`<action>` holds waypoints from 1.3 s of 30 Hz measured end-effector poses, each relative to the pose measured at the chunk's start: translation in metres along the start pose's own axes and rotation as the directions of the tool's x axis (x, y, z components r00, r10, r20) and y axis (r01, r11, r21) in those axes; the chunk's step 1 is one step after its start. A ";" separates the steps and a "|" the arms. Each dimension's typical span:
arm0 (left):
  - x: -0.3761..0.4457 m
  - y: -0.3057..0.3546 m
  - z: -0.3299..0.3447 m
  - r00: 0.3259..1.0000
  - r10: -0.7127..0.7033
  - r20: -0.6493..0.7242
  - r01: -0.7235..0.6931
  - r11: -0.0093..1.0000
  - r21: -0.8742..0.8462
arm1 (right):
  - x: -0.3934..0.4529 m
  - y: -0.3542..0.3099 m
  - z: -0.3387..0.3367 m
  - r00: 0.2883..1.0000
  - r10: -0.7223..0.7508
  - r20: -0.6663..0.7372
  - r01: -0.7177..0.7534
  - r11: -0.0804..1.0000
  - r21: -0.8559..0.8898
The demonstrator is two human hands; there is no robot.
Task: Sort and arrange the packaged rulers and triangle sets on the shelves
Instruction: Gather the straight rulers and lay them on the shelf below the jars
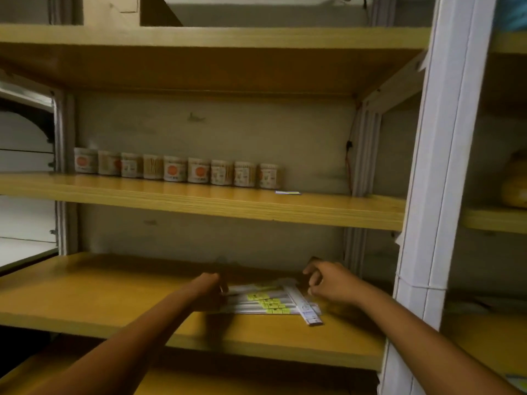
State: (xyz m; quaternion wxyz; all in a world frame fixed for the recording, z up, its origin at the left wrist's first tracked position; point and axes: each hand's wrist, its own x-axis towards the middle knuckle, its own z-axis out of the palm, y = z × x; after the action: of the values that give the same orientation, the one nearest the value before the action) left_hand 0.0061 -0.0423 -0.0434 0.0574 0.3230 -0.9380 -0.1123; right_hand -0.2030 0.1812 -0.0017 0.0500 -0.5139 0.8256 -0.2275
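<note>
A fanned pile of packaged rulers (268, 302) with yellow labels lies flat on the lower wooden shelf (114, 297), right of centre. One ruler pack (309, 312) lies askew across the pile's right end, sticking out toward the shelf's front edge. My left hand (209, 292) is at the pile's left end with fingers curled onto the packs. My right hand (328, 282) hovers at the pile's right end with fingers curled; whether it pinches a pack is hidden.
A row of several small round jars (175, 168) stands at the back of the middle shelf (199, 201), with a flat pack (288, 192) to their right. A white upright post (436, 195) bounds the bay on the right. A yellow object (514, 183) sits in the neighbouring bay.
</note>
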 end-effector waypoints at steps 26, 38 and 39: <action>-0.010 -0.097 -0.060 0.991 -0.099 -0.092 0.052 0.908 -0.417 | 0.055 -0.048 0.045 1.000 0.010 0.003 -0.010 1.000 -0.009; -0.036 -0.137 -0.076 0.962 -0.105 -0.253 -0.055 0.831 -0.554 | 0.113 -0.069 0.080 0.974 0.019 0.228 0.090 0.885 -0.457; -0.037 -0.139 -0.077 0.960 -0.109 -0.258 -0.056 0.828 -0.558 | 0.114 -0.069 0.079 0.975 0.022 0.223 0.096 0.858 -0.505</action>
State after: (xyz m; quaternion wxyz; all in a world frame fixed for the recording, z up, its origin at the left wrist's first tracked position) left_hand 0.1313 -0.1398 -0.0051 0.2791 0.3174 -0.8415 -0.3364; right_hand -0.1742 0.0307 -0.0257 -0.0017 -0.5465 0.8355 0.0578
